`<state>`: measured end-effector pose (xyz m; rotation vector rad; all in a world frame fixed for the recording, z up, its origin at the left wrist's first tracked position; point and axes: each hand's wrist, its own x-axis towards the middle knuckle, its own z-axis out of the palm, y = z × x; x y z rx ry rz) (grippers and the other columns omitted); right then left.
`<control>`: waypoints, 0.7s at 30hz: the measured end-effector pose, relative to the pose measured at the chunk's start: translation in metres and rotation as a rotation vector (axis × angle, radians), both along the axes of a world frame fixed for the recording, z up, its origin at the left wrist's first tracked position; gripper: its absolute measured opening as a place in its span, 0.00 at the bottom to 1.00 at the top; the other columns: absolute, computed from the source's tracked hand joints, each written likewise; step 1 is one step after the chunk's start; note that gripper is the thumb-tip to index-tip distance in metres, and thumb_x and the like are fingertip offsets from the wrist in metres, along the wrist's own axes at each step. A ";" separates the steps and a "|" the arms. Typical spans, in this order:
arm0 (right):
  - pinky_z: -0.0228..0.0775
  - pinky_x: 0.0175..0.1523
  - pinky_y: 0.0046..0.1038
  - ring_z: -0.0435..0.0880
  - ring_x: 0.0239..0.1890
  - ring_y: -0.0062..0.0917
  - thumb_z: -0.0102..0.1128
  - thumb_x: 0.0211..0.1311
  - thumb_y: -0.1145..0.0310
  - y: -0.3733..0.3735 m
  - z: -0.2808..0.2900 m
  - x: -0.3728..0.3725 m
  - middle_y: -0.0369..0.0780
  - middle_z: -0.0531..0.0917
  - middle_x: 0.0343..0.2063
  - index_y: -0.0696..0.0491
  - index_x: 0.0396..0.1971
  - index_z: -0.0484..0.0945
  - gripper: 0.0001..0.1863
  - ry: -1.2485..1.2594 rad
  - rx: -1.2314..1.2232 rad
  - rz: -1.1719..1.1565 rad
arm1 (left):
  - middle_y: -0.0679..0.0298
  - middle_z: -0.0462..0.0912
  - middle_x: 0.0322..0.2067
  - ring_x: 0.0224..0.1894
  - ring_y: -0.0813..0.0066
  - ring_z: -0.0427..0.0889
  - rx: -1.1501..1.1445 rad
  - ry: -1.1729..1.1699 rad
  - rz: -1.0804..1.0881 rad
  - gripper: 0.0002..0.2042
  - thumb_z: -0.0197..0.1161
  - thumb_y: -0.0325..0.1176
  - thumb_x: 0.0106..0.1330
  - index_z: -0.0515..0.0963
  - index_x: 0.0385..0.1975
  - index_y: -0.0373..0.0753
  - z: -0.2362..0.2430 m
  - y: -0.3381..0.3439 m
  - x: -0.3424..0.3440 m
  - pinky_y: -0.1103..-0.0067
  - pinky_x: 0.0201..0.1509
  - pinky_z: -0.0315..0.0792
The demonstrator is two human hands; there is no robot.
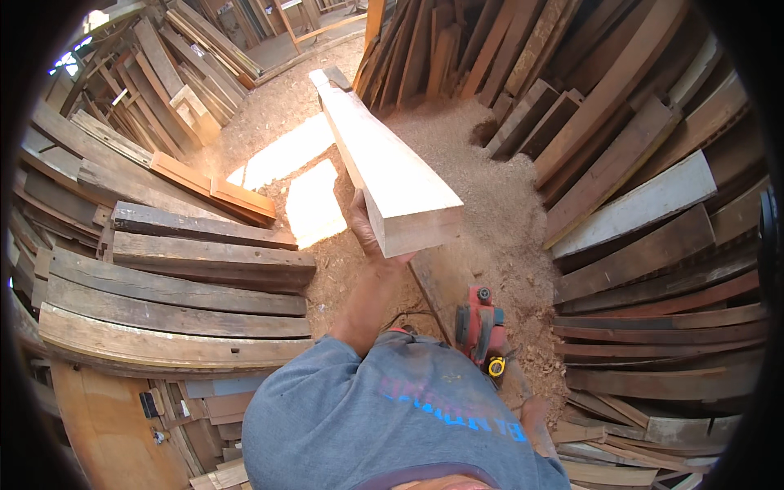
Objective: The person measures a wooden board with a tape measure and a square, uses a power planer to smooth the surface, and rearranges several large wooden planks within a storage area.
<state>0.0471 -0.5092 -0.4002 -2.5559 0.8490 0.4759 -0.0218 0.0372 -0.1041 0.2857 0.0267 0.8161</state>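
Note:
My left hand [363, 229] is wrapped around the left side and underside of a long, squared wooden beam [396, 163]. The beam's near end faces me and its far end runs away over the shavings. Bright light washes out its upper face. Below and to the right of the beam's near end is a red and black electric hand planer [469, 322], apart from both hands. A yellow and black tape measure [496, 366] lies against the planer's near end. Only a bit of skin of my right hand or forearm [535, 418] shows beside my shirt; its fingers cannot be made out.
Old timber beams [212, 261] are stacked on the left. More planks [637, 204] lean and lie along the right side, with upright boards [441, 49] at the back. Wood shavings [498, 196] cover the floor. A dark cord [400, 317] runs near my shirt.

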 end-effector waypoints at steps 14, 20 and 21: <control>0.69 0.39 0.26 0.76 0.31 0.21 0.62 0.64 0.75 0.384 0.282 0.071 0.36 0.79 0.26 0.57 0.39 0.81 0.05 -0.600 1.065 1.199 | 0.50 0.79 0.46 0.46 0.60 0.84 0.187 0.818 -0.206 0.33 0.57 0.46 0.63 0.65 0.63 0.28 -0.015 -0.054 -0.154 0.67 0.51 0.82; 0.77 0.41 0.32 0.84 0.33 0.27 0.63 0.64 0.76 0.495 0.279 -0.007 0.42 0.87 0.31 0.58 0.39 0.82 0.06 -0.247 1.079 1.650 | 0.51 0.81 0.44 0.44 0.62 0.85 0.038 0.823 -0.276 0.31 0.58 0.47 0.64 0.69 0.60 0.29 -0.029 -0.073 -0.187 0.70 0.48 0.82; 0.77 0.41 0.33 0.85 0.34 0.28 0.63 0.64 0.77 0.502 0.268 -0.012 0.42 0.87 0.31 0.58 0.39 0.82 0.06 -0.278 1.120 1.653 | 0.51 0.81 0.44 0.43 0.63 0.85 0.029 0.817 -0.282 0.31 0.57 0.47 0.64 0.69 0.60 0.29 -0.031 -0.074 -0.187 0.70 0.47 0.82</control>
